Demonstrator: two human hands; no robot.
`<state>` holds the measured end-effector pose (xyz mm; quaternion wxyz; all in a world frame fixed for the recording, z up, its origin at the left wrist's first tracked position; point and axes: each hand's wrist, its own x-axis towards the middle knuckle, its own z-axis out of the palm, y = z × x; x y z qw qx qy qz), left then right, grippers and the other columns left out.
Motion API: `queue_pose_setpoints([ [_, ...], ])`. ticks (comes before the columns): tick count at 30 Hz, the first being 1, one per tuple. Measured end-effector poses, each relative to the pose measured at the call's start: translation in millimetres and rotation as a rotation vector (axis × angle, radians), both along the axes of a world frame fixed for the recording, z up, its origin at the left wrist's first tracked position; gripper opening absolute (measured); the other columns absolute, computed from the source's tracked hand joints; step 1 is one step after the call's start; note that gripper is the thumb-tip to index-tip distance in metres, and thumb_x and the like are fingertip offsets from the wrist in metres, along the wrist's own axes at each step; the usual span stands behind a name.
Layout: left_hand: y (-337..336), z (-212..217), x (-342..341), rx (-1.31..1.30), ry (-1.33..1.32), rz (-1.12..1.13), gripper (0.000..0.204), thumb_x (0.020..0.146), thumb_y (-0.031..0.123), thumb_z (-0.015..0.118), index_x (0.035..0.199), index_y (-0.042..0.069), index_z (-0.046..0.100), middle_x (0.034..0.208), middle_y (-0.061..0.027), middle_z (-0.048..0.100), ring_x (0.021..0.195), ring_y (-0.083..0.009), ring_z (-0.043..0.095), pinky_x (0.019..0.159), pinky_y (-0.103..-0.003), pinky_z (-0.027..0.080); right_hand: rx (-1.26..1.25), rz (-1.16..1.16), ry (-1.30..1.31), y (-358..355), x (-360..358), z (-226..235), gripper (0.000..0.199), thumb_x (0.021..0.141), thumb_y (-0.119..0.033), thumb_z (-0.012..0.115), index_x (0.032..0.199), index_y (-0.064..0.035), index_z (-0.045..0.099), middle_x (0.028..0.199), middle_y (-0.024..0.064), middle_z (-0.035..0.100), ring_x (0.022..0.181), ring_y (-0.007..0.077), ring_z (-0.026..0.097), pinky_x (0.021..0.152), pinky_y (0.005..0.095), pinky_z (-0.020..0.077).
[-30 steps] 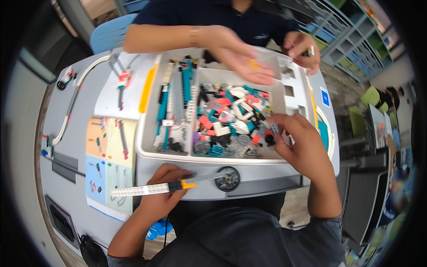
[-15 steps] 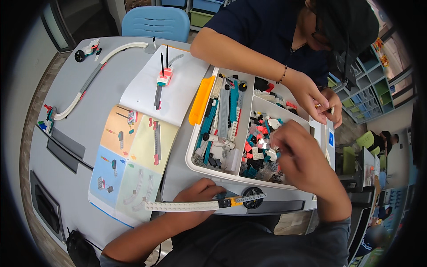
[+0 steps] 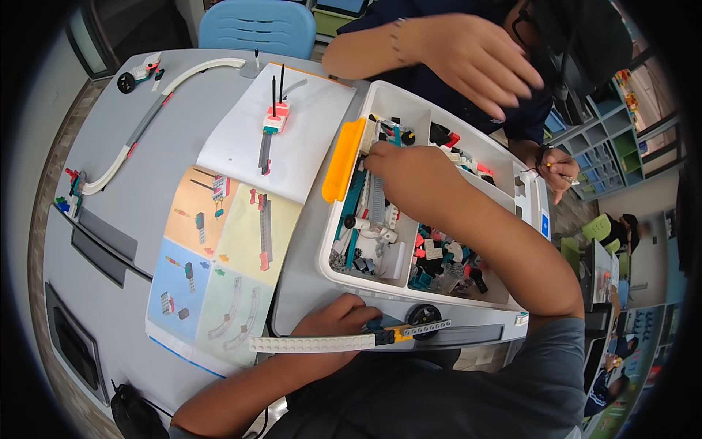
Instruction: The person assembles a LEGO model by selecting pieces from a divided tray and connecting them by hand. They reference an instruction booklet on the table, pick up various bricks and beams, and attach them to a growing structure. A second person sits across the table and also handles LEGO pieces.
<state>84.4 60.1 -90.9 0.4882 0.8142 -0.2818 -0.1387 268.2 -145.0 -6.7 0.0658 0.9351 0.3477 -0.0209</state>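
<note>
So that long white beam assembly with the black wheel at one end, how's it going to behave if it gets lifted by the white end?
The white beam assembly looks like rigid plastic, so it should stay straight rather than droop. The black wheel weights the far end, so it may tip that way. The left hand grips it near the middle, which likely balances it; snapped joints could pop apart if twisted.

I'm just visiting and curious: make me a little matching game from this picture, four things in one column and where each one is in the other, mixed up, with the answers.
Things:
1. long white beam assembly
2. orange handle
3. curved white track
4. small pink and teal model

Places:
A. on the left wall of the white parts bin
B. on the blank white page of the open instruction booklet
C. held in the left hand at the near table edge
D. on the grey table, far left

The right hand reaches into the bin.

Pairs: 1-C, 2-A, 3-D, 4-B
</note>
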Motion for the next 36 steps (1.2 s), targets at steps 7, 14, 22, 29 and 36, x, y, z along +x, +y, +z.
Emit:
queue_pose_setpoints([
  [7, 1, 5, 7, 0.004, 0.063, -0.041, 0.044, 0.084, 0.008, 0.074, 0.128, 0.01, 0.07, 0.113, -0.0082, 0.061, 0.098, -0.026, 0.069, 0.083, -0.036, 0.058, -0.117, 0.183, 0.038, -21, 10, 3, 0.021, 0.086, -0.007, 0.068, 0.105, -0.0094, 0.077, 0.111, 0.004, 0.073, 0.089, 0.0262, 0.076, 0.076, 0.0403, 0.0598],
  [14, 2, 3, 7, -0.007, 0.043, -0.04, 0.037, 0.09, 0.015, 0.075, 0.126, 0.01, 0.07, 0.114, -0.0082, 0.061, 0.099, -0.0273, 0.069, 0.085, -0.038, 0.058, -0.035, 0.148, 0.024, -37, 22, 20, 0.013, 0.086, -0.007, 0.066, 0.096, -0.0121, 0.073, 0.096, 0.0037, 0.072, 0.085, 0.0279, 0.073, 0.075, 0.0406, 0.0571],
  [22, 2, -1, 8, -0.029, 0.059, -0.067, 0.033, 0.093, 0.022, 0.074, 0.123, 0.008, 0.069, 0.111, -0.0088, 0.059, 0.096, -0.0279, 0.068, 0.082, -0.04, 0.058, 0.138, 0.131, 0.107, -51, 24, 40, 0.015, 0.085, -0.003, 0.067, 0.099, -0.0107, 0.068, 0.099, 0.0042, 0.071, 0.082, 0.0297, 0.071, 0.071, 0.0404, 0.0564],
  [29, 2, 2, 9, -0.006, 0.139, -0.08, 0.038, 0.09, 0.019, 0.079, 0.126, 0.011, 0.073, 0.119, -0.0088, 0.063, 0.105, -0.0292, 0.069, 0.09, -0.04, 0.058, 0.022, 0.158, 0.116, -43, 13, 22, 0.022, 0.085, -0.004, 0.07, 0.104, -0.0107, 0.076, 0.101, 0.0065, 0.076, 0.09, 0.0253, 0.076, 0.079, 0.0389, 0.0599],
  [36, 2, 1, 11, -0.074, 0.037, -0.06, 0.033, 0.093, 0.017, 0.075, 0.123, 0.006, 0.069, 0.113, -0.0098, 0.062, 0.097, -0.0297, 0.068, 0.082, -0.04, 0.057, -0.046, 0.021, 0.016, -40, 48, 19, 0.017, 0.088, -0.014, 0.069, 0.099, -0.0106, 0.081, 0.096, 0.0088, 0.077, 0.092, 0.0266, 0.077, 0.075, 0.0411, 0.0611],
])
